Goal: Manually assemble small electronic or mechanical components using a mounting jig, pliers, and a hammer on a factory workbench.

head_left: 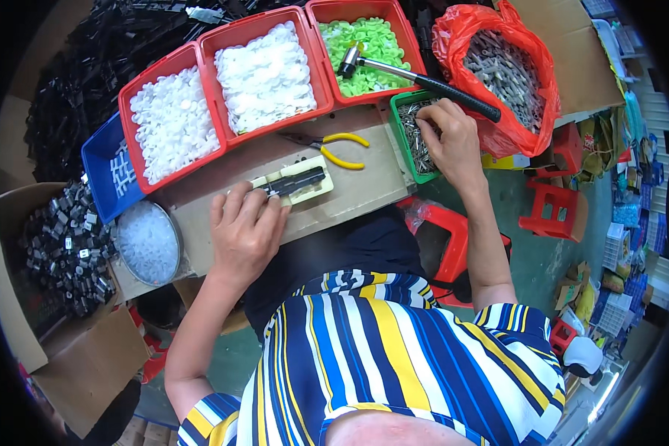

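Observation:
On the work board lies a cream holding block [316, 195] with a long black plastic part [301, 181] set in it. My left hand [247, 229] is closed over the block's left end, fingers curled and hiding that end. My right hand [453, 141] reaches into a green bin [425, 178] of small metal pins [415, 126]. Its thumb and fingers are pinched together at the pins, and what is between them is hidden. Just behind the block rest pliers with yellow handles [343, 152], their jaws pointing left.
Red bins hold white caps [264, 78], more white pieces [169, 119] and green pieces [368, 52]. A hammer [424, 80] lies across the green pieces and green bin. Around stand a red bag of metal parts [505, 74], a blue bin [111, 175] and a round tub [149, 244].

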`<state>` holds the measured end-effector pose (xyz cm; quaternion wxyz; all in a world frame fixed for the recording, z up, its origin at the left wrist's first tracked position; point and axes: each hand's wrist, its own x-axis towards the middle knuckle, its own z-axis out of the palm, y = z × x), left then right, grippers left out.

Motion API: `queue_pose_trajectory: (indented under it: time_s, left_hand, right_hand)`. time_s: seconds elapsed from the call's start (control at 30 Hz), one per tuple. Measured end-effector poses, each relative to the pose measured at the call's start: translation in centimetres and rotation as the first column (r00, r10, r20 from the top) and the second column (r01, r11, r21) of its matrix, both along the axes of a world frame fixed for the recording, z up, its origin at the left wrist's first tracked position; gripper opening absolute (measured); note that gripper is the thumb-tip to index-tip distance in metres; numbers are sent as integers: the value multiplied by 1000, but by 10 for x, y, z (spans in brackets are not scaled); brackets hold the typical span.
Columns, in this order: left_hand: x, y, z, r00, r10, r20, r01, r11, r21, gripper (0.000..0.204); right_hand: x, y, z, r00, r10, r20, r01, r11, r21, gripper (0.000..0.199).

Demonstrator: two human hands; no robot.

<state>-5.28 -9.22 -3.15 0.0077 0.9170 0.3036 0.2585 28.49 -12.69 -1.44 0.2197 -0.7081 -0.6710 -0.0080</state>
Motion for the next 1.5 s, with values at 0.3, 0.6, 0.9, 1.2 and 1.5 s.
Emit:
queue_pose_trajectory:
  time_s: [0.3, 0.6, 0.9, 1.2, 1.5]
  left_hand:
    - [80, 49, 31, 965, -92, 247, 116, 990, -82, 14]
    - [184, 115, 10, 991, -121, 52, 128, 982, -139, 10]
    - [197, 124, 8, 977, -207, 56, 213, 968, -130, 6]
    - [196, 127, 8, 967, -246, 63, 253, 954, -163, 7]
    - [155, 88, 45, 822, 279, 496, 434, 256, -864, 10]
  right_hand:
    - [2, -3, 2, 989, 73, -130, -48, 982, 184, 9]
    - [12, -16, 4, 987, 53, -154, -14, 970, 243, 9]
    - [20, -24, -7, 983, 42, -181, 5, 968, 251, 6]
    - [9, -21, -6, 982, 43, -182, 4, 968, 252, 6]
    - [-15, -15, 16, 545, 116, -831, 125, 968, 218, 8]
